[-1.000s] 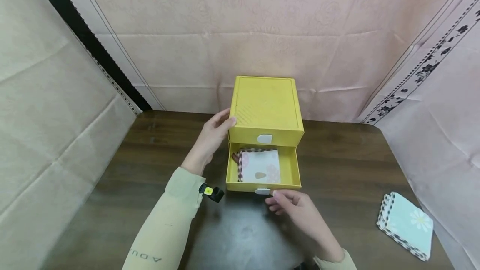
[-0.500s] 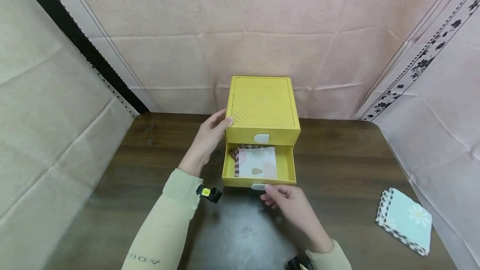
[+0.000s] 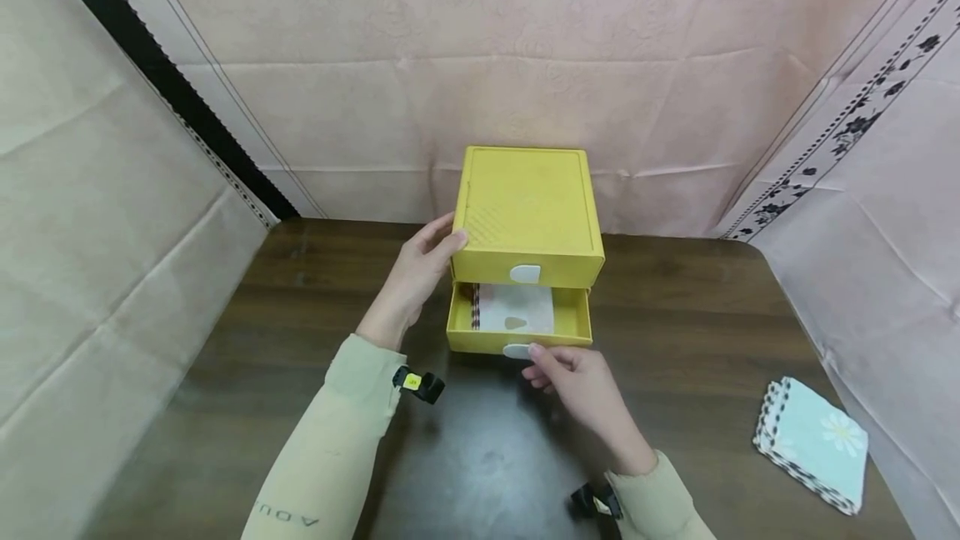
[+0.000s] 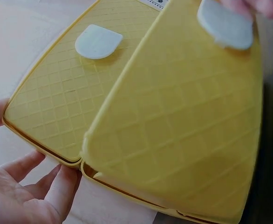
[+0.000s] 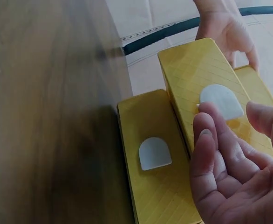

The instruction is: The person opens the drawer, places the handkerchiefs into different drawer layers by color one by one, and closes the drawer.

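Observation:
A yellow drawer unit [image 3: 529, 198] stands on the table in the head view, its middle drawer [image 3: 573, 323] partly out. Inside lies a folded white cloth [image 3: 525, 307] with a checked edge, its rear part hidden under the drawer above. My right hand [image 3: 581, 390] pinches the drawer's white tab [image 3: 516, 351], thumb above and fingers curled below; the right wrist view has the tab [image 5: 221, 101] between thumb and fingertips. Along the unit's left side my left hand [image 3: 416, 277] rests, thumb at the top front edge, fingers against the side [image 4: 57, 191].
At the right of the dark wooden table [image 3: 337, 290] lies a folded mint cloth [image 3: 817, 444] with a checked edge. A pale cloth wall [image 3: 540, 48] rises close behind the unit. The right wrist view shows the bottom drawer [image 5: 150, 121] pushed in.
My right hand has moved toward the unit and the middle drawer has slid inward with it, covering more of the white cloth. My left hand stays on the unit's side.

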{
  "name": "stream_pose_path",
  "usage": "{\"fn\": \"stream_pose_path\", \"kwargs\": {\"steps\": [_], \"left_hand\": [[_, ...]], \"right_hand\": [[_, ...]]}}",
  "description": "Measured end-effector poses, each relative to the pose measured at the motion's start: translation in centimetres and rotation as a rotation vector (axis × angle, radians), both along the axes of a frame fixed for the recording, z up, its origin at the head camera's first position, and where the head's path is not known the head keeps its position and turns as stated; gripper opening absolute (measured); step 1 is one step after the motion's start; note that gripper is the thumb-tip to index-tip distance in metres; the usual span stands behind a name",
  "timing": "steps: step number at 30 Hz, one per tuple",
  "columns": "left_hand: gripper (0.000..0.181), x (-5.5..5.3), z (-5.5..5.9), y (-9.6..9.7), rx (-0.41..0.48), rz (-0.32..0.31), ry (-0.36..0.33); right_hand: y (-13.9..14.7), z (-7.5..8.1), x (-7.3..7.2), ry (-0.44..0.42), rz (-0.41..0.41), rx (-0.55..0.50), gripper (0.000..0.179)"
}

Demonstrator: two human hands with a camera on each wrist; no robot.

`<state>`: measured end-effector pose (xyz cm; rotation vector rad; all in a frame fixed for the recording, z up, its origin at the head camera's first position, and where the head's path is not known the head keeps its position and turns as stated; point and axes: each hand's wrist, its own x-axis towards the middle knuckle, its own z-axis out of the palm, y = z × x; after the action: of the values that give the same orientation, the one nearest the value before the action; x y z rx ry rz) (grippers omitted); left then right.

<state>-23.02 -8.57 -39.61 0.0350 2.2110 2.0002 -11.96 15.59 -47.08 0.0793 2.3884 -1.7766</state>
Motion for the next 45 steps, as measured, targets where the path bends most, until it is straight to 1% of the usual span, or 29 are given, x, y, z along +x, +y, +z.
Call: {"fn": "stream_pose_path", "kwargs": {"steps": [4,9,10,11,16,17,18,19,24,31,38,45], "left_hand": [[0.063,-0.1,0.3,-0.2,-0.004,0.012,0.004],[0.063,-0.2,0.5,-0.3,-0.001,0.013,0.006],[0.064,-0.2,0.4,-0.2,0.004,0.011,0.007],[0.062,0.1,0.7,-0.1,0.006,0.007,0.003],[0.059,0.3,0.4,0.4,0.024,0.000,0.008],[0.058,0.3,0.4,0.5,0.024,-0.004,0.010],[0.059,0.1,0.1,0.5,0.023,-0.004,0.017],[0.058,0.0,0.2,0.6,0.024,-0.006,0.022],[0.060,-0.1,0.4,0.5,0.016,0.002,0.037],[0.060,-0.1,-0.1,0.3,0.019,0.014,0.032],[0.055,0.0,-0.2,0.4,-0.008,0.067,0.053],[0.053,0.1,0.0,0.6,-0.022,0.080,0.052]], "right_hand": [[-0.1,0.0,-1.7,0.028,-0.014,-0.002,0.054],[-0.3,0.0,-3.6,0.053,-0.043,-0.008,0.051],[-0.3,-0.1,-4.0,0.052,-0.048,-0.012,0.050],[-0.3,-0.2,-4.3,0.055,-0.053,-0.010,0.050],[0.2,-0.1,-5.8,0.089,-0.068,-0.014,0.050],[0.4,0.0,-6.0,0.096,-0.072,-0.013,0.050],[0.5,0.1,-6.2,0.096,-0.072,-0.016,0.049],[0.6,0.2,-6.4,0.095,-0.071,-0.020,0.049],[0.6,0.5,-6.8,0.082,-0.052,-0.034,0.051],[0.4,0.3,-6.9,0.054,-0.042,-0.032,0.050],[0.4,0.6,-7.3,0.040,-0.041,-0.049,0.049],[0.5,0.9,-7.2,0.043,-0.055,-0.056,0.050]]}}
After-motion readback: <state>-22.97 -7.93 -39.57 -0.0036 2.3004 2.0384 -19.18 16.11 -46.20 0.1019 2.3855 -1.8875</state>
